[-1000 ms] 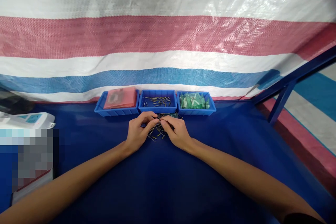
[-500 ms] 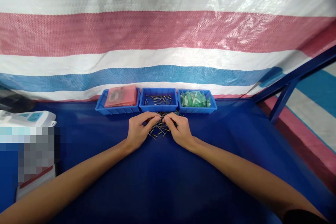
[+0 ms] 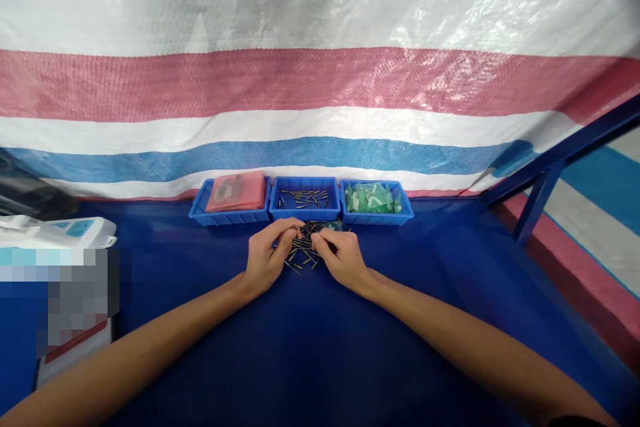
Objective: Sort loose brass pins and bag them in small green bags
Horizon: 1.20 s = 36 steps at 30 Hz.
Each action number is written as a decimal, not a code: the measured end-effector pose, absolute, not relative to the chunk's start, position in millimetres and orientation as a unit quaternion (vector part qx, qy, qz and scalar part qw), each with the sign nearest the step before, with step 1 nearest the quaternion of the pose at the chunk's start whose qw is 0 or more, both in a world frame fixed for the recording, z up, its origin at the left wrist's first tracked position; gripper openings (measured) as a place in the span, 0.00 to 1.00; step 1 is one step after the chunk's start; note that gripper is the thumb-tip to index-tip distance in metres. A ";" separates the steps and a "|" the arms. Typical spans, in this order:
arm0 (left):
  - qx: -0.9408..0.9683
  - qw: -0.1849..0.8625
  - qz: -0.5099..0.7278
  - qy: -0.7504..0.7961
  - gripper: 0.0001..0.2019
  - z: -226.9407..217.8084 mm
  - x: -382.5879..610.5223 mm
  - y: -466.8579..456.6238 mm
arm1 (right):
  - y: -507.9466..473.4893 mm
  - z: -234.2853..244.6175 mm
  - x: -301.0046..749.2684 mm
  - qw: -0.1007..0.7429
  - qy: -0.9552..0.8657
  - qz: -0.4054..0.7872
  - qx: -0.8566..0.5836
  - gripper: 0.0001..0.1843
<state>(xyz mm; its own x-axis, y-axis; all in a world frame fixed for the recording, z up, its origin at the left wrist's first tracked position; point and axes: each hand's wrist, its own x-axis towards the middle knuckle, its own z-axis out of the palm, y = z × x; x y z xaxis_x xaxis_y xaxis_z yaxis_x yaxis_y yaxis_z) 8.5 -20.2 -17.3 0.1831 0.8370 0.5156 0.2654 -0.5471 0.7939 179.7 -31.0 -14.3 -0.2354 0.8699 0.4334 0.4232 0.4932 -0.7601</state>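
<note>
My left hand (image 3: 270, 252) is closed in a pinch over the left side of a loose pile of thin metal pins (image 3: 301, 256) with brass-coloured parts. Facing it across the pile, my right hand (image 3: 343, 255) has thumb and forefinger pressed together. Whatever sits between the fingertips of either hand is too small to make out. Just behind the pile stands a blue bin (image 3: 305, 213) with more of these pins (image 3: 310, 198) in it. A clear plastic packet (image 3: 330, 225) lies partly hidden behind my right fingers.
On the left, a blue bin (image 3: 227, 217) holds red flat packets (image 3: 236, 191). The right blue bin (image 3: 377, 219) contains green-tinted plastic bags (image 3: 371, 197). A white device (image 3: 85, 232) stands at the far left of the blue table (image 3: 320, 353). A striped sheet (image 3: 300, 83) hangs behind; a blue frame (image 3: 545, 177) edges the right.
Half a second ago a thin silvery pin spanned both hands' fingertips; now the fingertips are slightly farther apart and no pin shows between them. The whole view has tilted up a little.
</note>
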 end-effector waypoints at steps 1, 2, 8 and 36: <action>0.727 0.263 0.501 0.389 0.11 -16.8 8.2 -19.7 | -31.0 -14.2 179.8 0.440 -0.743 0.254 -0.436 0.20; 0.739 0.245 0.490 0.392 0.11 -15.7 8.0 -19.3 | -31.0 -14.2 180.0 0.440 -0.742 0.253 -0.437 0.20; 0.753 0.203 0.487 0.394 0.11 -9.4 9.8 -17.1 | -31.6 -13.5 180.9 0.447 -0.732 0.244 -0.453 0.18; 0.713 0.289 0.467 0.436 0.13 -10.5 13.3 -19.0 | -34.2 -14.0 176.5 0.467 -0.744 0.238 -0.415 0.11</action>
<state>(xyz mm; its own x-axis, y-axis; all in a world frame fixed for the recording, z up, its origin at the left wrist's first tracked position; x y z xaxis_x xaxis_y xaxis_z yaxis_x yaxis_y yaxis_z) 13.3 -19.0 -10.5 0.1842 0.8910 0.4149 0.3516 -0.4539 0.8187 176.5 -34.2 -14.0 -0.2194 0.8391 0.4978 0.3945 0.5430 -0.7413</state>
